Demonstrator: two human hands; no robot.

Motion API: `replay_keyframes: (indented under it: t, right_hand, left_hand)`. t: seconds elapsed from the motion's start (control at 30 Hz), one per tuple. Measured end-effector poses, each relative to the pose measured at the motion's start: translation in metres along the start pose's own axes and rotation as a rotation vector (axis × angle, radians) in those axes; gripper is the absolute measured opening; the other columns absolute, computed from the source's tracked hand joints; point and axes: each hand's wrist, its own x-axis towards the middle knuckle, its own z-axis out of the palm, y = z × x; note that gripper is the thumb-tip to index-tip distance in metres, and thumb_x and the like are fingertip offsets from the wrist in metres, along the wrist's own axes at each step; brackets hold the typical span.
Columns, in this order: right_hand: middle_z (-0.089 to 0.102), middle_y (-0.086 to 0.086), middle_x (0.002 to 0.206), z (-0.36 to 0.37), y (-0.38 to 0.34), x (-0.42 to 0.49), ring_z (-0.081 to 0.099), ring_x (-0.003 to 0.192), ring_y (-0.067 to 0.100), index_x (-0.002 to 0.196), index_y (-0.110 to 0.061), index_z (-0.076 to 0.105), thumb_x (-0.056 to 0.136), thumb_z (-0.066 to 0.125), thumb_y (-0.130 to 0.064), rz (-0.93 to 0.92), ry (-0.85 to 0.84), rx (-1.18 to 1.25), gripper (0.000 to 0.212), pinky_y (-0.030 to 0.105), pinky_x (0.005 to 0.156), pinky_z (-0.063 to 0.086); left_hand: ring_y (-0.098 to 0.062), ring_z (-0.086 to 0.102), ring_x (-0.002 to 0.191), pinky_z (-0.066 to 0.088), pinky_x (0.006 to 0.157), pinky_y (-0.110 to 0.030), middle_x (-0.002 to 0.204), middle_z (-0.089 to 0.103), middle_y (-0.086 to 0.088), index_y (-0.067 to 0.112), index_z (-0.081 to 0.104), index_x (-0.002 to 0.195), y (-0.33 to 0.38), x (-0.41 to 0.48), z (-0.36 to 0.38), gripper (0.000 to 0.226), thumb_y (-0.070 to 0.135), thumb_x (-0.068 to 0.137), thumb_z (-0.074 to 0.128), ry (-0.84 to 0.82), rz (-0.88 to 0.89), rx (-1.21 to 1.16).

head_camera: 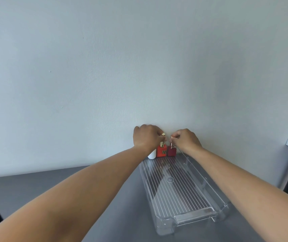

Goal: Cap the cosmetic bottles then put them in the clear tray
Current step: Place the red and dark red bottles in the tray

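Holding a gold cap, left hand hovers above square orange-red bottle.

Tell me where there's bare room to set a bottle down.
Free: the clear tray, ribbed floor bare from near rim to the bottles, and the grey table left of it. Crowded: the far end, where white bottle, orange bottle, dark red bottle, left hand and right hand bunch.

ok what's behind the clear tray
A white bottle, a red bottle and a dark red bottle stand by the wall. The left hand and its wrist hide the white one's top.
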Motion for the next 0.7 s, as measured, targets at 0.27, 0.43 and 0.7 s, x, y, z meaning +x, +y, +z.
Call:
replay_keyframes:
  t: [0.27, 0.43, 0.7]
  right_hand:
    - [0.063, 0.003, 0.128, -0.016, -0.01, -0.009, 0.059, 0.116, 0.022, 0.125, -0.017, 0.061, 0.087, 0.066, -0.03, 0.051, 0.019, -0.036, 0.04, 0.038, 0.099, 0.046]
    - [0.068, -0.001, 0.119, -0.033, -0.036, -0.036, 0.062, 0.105, 0.016, 0.112, -0.02, 0.068, 0.09, 0.06, -0.024, 0.006, 0.113, 0.043, 0.024, 0.028, 0.085, 0.045]
    - [0.071, -0.008, 0.092, -0.048, -0.108, -0.117, 0.065, 0.09, 0.009, 0.092, -0.019, 0.074, 0.087, 0.063, -0.018, -0.127, 0.177, 0.436, 0.013, 0.024, 0.078, 0.046]
  left_hand:
    - [-0.019, 0.05, 0.116, 0.035, 0.097, -0.036, 0.115, 0.07, 0.01, 0.033, 0.062, 0.128, 0.001, -0.01, -0.03, 0.041, 0.046, 0.089, 0.062, 0.023, 0.052, 0.062]
    - [-0.014, 0.057, 0.109, 0.038, 0.094, -0.035, 0.106, 0.072, 0.013, 0.035, 0.071, 0.108, -0.001, -0.034, -0.072, 0.02, 0.039, 0.091, 0.062, 0.047, 0.045, -0.092]
    - [0.014, 0.053, 0.07, 0.041, 0.065, -0.019, 0.075, 0.063, 0.032, 0.036, 0.074, 0.09, -0.014, -0.118, -0.16, 0.01, 0.032, 0.087, 0.065, 0.06, 0.017, -0.38]
